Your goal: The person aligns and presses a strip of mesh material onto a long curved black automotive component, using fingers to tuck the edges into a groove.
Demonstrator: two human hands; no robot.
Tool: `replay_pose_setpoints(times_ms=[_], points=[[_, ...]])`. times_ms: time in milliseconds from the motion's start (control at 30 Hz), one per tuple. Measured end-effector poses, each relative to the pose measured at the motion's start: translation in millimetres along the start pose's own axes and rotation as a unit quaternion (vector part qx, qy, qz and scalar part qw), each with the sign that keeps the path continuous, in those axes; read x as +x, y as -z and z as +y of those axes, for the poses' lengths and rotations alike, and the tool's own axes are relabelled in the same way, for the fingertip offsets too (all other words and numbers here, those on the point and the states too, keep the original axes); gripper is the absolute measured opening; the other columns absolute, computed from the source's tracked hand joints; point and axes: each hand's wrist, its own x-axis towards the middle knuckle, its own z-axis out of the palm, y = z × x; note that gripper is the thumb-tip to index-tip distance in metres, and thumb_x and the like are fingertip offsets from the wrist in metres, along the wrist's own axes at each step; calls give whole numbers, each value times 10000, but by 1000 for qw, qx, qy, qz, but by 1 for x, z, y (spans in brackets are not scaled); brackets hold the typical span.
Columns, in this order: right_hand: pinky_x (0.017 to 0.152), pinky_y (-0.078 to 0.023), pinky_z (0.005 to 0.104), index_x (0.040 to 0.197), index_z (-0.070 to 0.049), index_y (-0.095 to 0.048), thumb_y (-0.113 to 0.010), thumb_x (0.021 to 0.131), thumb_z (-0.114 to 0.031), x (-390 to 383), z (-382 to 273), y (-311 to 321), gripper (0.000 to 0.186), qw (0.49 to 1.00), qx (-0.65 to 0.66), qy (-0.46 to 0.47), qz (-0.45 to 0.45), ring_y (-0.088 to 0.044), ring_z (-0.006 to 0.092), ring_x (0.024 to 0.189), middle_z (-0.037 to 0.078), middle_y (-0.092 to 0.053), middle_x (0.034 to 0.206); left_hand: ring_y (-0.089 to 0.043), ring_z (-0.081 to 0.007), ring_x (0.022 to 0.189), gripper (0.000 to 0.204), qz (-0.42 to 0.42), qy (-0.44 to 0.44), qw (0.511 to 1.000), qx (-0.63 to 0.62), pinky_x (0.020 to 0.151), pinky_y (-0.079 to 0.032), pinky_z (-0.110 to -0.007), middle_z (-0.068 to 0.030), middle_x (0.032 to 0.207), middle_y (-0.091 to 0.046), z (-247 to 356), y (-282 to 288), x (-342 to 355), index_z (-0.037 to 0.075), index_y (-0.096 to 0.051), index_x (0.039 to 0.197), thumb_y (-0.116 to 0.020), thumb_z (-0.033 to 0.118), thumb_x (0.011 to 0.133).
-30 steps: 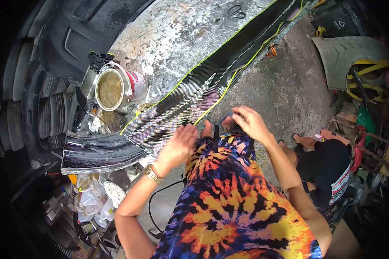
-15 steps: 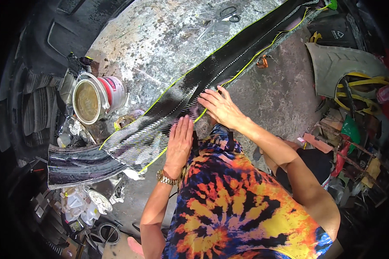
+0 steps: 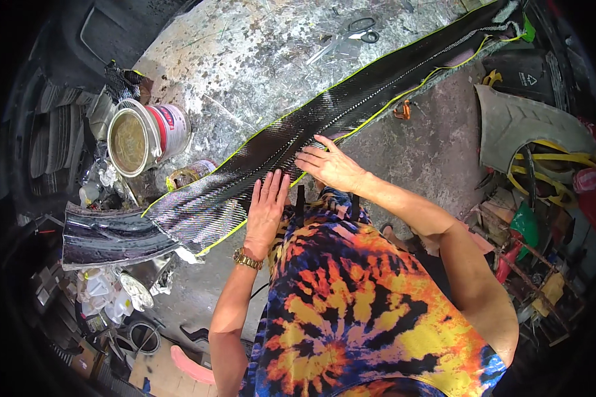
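Observation:
A long strip of black woven, carbon-fibre-like cloth (image 3: 371, 99) with yellow-green edging runs diagonally from near left to far right. It covers a long dark curved part (image 3: 112, 235), whose bare end sticks out at the left. My left hand (image 3: 267, 210), a gold watch at its wrist, lies flat on the cloth near its close edge, fingers stretched. Farther right, my right hand (image 3: 334, 165) also rests on the cloth, fingers extended and thumb apart. Neither hand grips anything. A pale stitched-looking line runs along the strip's middle.
A paint-stained table (image 3: 225, 63) carries scissors (image 3: 363, 30) beyond the strip and a large open can (image 3: 172, 129) at left. A smaller container (image 3: 191, 173) sits against the cloth. Plastic waste (image 3: 102, 294) lies lower left. A grey fender-like panel (image 3: 520, 122) and scrap stand right.
The whole view has shifted and turned slightly. Both hands stay flat on the cloth, with little movement along it. The sheen on the cloth near my left hand looks different.

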Motion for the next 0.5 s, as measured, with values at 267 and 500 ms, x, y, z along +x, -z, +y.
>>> replay_pose_setpoints(times_ms=[267,500], points=[[1200,-277,468,1252,-89,-630,-533,916,-132,7,2,8,353,999,23,35,-12,-567,191,1276,69,-628,1343,-381,-259,1446,652,34,-1,999,-28,1221,-265,-429,-117,1562,-404,-13,7,-23,99,-326,1555,-511,113,931],[916,-503,430,1090,-80,-677,-582,937,-211,30,15,28,222,989,136,43,-42,-678,311,996,133,-720,1038,-668,-369,1033,789,80,114,931,-338,872,-543,-448,-176,1189,-690,-33,33,-27,187,-387,1531,-611,-72,819]])
